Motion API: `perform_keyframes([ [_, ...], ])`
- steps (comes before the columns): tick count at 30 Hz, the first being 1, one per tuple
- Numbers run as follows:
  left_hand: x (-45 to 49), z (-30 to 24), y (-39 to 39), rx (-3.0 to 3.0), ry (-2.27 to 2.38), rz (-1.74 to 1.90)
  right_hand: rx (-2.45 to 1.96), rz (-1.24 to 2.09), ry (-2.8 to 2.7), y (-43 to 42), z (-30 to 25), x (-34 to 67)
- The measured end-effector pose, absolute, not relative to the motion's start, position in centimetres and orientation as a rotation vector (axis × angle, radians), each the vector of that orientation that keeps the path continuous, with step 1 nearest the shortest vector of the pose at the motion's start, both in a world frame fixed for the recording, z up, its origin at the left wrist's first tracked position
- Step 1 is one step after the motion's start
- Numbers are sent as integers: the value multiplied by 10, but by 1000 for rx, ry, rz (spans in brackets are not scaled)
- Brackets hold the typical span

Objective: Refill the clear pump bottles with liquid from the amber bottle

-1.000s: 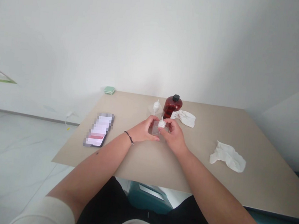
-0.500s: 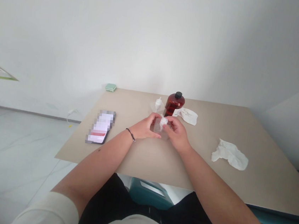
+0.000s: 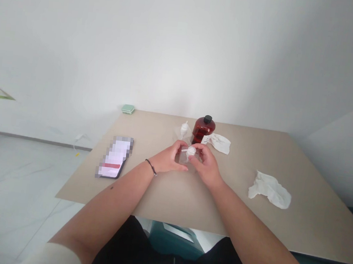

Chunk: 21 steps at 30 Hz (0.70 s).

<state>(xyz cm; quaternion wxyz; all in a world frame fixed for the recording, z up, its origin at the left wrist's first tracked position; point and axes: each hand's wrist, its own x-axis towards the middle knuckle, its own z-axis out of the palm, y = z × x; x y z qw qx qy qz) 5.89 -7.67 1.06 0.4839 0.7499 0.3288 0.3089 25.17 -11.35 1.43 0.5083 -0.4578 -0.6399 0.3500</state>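
A clear pump bottle (image 3: 184,155) stands on the table between my hands, seen from above. My left hand (image 3: 173,158) is wrapped round its left side, thumb in front and fingers behind. The fingers of my right hand (image 3: 205,160) are closed on the bottle's white pump head (image 3: 191,151), whose spout points left. Just behind my hands is a large dark red bottle (image 3: 203,128) with a black cap and a white label. To its left is a second clear bottle with a white pump (image 3: 184,127).
A phone (image 3: 115,157) with a blurred screen lies at the left of the table (image 3: 169,198). Crumpled white tissues lie beside the red bottle (image 3: 221,144) and at the right (image 3: 270,190). A small green box (image 3: 128,109) sits at the back left corner, by the wall.
The white pump head has turned under my right hand, so its spout now points left rather than away from me. The whole view has shifted slightly.
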Motion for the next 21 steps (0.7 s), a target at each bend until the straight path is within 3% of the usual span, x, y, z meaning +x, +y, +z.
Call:
perform_keyframes([
  [21, 58, 16, -79, 1904, 870, 683, -1101, 796, -1594, -111, 8, 254],
])
